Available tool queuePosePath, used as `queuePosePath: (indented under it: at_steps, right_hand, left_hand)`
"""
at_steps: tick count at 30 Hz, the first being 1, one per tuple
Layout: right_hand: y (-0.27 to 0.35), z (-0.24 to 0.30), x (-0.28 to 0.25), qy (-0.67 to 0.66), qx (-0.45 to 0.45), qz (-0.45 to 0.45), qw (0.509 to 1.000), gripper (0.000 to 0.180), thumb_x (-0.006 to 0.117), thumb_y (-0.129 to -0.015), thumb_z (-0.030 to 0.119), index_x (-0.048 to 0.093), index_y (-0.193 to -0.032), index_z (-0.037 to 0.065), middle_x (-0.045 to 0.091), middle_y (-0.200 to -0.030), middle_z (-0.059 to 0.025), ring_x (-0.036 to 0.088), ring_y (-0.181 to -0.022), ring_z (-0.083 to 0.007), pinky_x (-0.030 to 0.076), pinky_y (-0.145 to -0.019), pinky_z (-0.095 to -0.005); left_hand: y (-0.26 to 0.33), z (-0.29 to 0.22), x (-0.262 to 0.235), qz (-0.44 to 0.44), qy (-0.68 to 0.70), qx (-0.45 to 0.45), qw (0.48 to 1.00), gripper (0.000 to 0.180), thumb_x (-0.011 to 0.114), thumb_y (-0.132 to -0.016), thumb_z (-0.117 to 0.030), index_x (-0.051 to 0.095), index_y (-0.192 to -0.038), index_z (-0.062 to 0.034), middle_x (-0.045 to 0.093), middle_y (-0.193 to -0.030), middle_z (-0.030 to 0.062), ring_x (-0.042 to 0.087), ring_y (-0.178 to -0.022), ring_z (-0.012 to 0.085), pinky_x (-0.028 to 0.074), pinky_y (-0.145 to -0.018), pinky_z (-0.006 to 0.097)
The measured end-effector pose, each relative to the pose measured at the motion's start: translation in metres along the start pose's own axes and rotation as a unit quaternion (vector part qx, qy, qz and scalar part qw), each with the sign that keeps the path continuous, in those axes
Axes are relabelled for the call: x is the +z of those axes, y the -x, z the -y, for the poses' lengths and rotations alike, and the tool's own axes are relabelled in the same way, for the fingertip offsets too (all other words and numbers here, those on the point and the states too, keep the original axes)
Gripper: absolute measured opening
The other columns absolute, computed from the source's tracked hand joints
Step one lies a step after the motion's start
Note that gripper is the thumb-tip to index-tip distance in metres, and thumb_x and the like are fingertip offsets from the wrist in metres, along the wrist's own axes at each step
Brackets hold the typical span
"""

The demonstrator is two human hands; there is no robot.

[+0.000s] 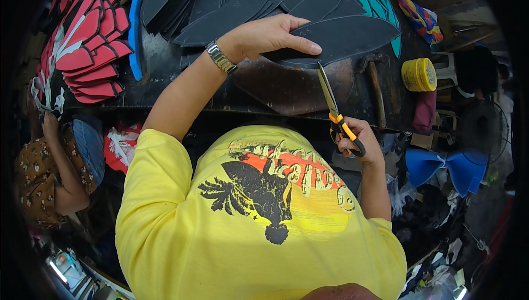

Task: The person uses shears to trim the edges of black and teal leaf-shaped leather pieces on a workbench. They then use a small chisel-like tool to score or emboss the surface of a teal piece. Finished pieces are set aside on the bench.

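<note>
Left hand [270, 36] grips the black leaf-shaped panel [355, 36] by its left part, over the counter [165, 91], long axis crosswise; right hand [362, 141], closer to the body, clasps orange-and-black-handled scissors [329, 95], tips at the panel's near edge, contact unclear.

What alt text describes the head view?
A right hand holds scissors near the edge of a black leaf-shaped sheet, held by the left hand above a dark table. More black pieces lie beyond, red ones left.

hammer [377, 91] between scissors [334, 116] and tub [419, 74]
</note>
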State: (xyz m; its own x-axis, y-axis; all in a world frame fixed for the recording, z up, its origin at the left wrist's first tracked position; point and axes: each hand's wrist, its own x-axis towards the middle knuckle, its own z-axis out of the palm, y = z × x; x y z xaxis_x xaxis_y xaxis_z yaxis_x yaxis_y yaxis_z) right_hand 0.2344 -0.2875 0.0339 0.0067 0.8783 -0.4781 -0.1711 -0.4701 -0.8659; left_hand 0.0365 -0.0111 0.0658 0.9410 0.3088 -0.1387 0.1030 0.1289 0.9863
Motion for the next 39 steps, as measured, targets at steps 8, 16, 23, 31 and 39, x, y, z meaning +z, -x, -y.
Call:
queuePosePath:
  at_steps: [8,16,23,31,39]
  right_hand:
    - [-0.001,-0.005,-0.001,-0.005,0.005,0.008,1.000,0.053,0.093,-0.064,0.034,0.066,-0.097,0.003,0.059,-0.068,-0.0012,0.053,-0.049,-0.0059,0.042,-0.046,-0.0172]
    - [-0.001,-0.008,-0.001,0.001,-0.003,0.002,1.000,0.049,0.094,-0.063,0.032,0.064,-0.090,0.005,0.058,-0.065,0.0002,0.052,-0.047,-0.0053,0.040,-0.045,-0.0173]
    - [0.000,-0.005,-0.001,-0.006,-0.010,0.001,1.000,0.036,0.091,-0.070,0.014,0.059,-0.083,0.007,0.057,-0.065,0.0040,0.049,-0.050,-0.0010,0.036,-0.043,-0.0167]
    - [0.000,0.006,0.019,0.120,-0.006,-0.077,0.990,0.037,0.090,-0.073,0.015,0.054,-0.072,0.008,0.047,-0.060,0.0076,0.040,-0.054,0.0004,0.029,-0.046,-0.0184]
    - [-0.008,0.003,0.034,0.234,-0.076,-0.163,0.955,0.040,0.090,-0.072,0.016,0.051,-0.070,0.006,0.043,-0.061,0.0072,0.036,-0.058,-0.0022,0.030,-0.051,-0.0213]
  left_hand:
    - [0.003,-0.002,0.001,0.013,-0.011,0.007,1.000,0.039,0.077,-0.088,-0.022,0.066,-0.118,0.0007,0.073,-0.101,0.0069,0.068,-0.088,0.0105,0.051,-0.087,0.021]
    - [0.001,0.002,0.000,0.018,0.007,0.012,1.000,0.039,0.078,-0.087,-0.022,0.066,-0.117,0.0002,0.073,-0.101,0.0072,0.068,-0.087,0.0102,0.052,-0.083,0.021]
    - [0.001,0.003,0.001,-0.001,-0.006,0.003,1.000,0.039,0.079,-0.086,-0.022,0.067,-0.115,0.0001,0.073,-0.100,0.0068,0.068,-0.087,0.0108,0.052,-0.083,0.022]
    - [0.005,0.017,-0.006,-0.060,-0.108,-0.013,0.992,0.042,0.077,-0.088,-0.027,0.067,-0.118,-0.0002,0.072,-0.101,0.0058,0.068,-0.088,0.0102,0.052,-0.082,0.022]
    - [0.049,0.019,-0.069,-0.325,-0.301,0.067,0.894,0.047,0.072,-0.090,-0.040,0.067,-0.109,0.0028,0.072,-0.091,0.0129,0.069,-0.080,0.0196,0.054,-0.073,0.030]
